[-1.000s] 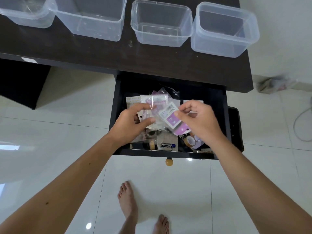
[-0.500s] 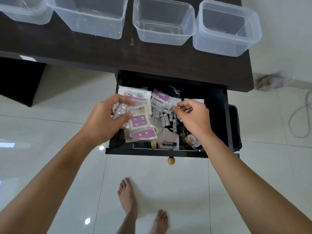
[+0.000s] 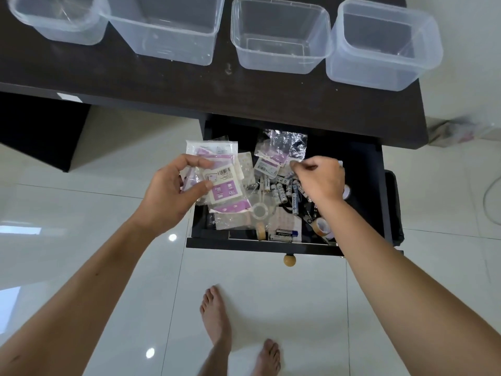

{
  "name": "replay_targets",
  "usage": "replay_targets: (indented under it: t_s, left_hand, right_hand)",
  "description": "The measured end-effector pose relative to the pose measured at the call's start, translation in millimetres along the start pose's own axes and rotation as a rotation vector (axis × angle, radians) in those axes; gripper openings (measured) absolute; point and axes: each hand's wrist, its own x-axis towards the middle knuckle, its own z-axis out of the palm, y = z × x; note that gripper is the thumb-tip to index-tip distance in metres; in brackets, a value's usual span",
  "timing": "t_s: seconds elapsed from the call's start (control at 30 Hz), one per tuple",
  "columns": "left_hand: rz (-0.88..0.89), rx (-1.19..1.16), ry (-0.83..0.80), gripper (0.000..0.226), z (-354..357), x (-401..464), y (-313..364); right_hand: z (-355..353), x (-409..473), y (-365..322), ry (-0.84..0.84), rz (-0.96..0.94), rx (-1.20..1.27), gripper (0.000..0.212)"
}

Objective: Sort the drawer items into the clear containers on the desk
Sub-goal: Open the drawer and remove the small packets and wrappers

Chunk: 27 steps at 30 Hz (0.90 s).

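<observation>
You stand barefoot on a glossy white tiled floor (image 3: 81, 218), facing a dark tabletop (image 3: 168, 85) that spans the far side of the view. Four clear containers (image 3: 280, 36) sit in a row along it, each with nothing visible inside: a rounded one at far left, a large rectangular one beside it, a mid-sized one, and a squarish one at the right edge.

Below the tabletop's right half, the drawer (image 3: 366, 185) is pulled out toward you, its round wooden knob (image 3: 289, 260) at the near edge. Inside lies a jumble: loose batteries (image 3: 294, 198) in the middle, crinkled clear bags (image 3: 282, 143) at the far side, tape rolls (image 3: 321, 226) near the right front corner, a flat clear piece with a ring in it, and one dark-labelled battery at the near wall.

Your left hand (image 3: 168, 196) is above the drawer's left edge, thumb and fingers curled around a stack of white-and-purple packets (image 3: 219, 180), which fans out over the drawer. Your right hand (image 3: 320, 177) is down in the drawer over the batteries, fingers bent inward with the fingertips drawn together at a small packet's edge; whether they actually pinch it, you cannot tell from here.
</observation>
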Motion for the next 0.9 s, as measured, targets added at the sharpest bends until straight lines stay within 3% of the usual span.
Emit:
replay_targets:
  t_s: [0.17,0.33,0.47,0.53,0.73,0.9]
  left_hand:
    - [-0.005,-0.006,-0.015,0.025,0.6,0.8,1.7]
    - [-0.001,-0.007,-0.003,0.026,2.1,-1.1,0.8]
    - [-0.004,0.002,0.000,0.025,2.1,-1.9,4.7]
    - [-0.013,0.045,0.003,0.025,2.3,-3.2,7.0]
    - [-0.032,0.079,-0.045,0.027,8.3,-10.2,14.4]
    - [-0.040,-0.081,-0.074,0.030,11.9,-18.6,11.1]
  right_hand:
    - [-25.9,-13.4,-2.5,-0.007,0.079,0.283,0.010]
    - [-48.0,-33.8,-1.5,-0.169,0.085,0.588,0.018]
    - [-55.4,-45.7,-7.2,-0.229,0.048,0.690,0.013]
    - [-57.8,-50.6,-13.1,-0.279,0.011,0.679,0.006]
    - [-45.0,-67.7,-34.6,-0.435,-0.212,0.560,0.011]
    - [-13.4,-79.5,-46.2,-0.352,-0.307,0.422,0.008]
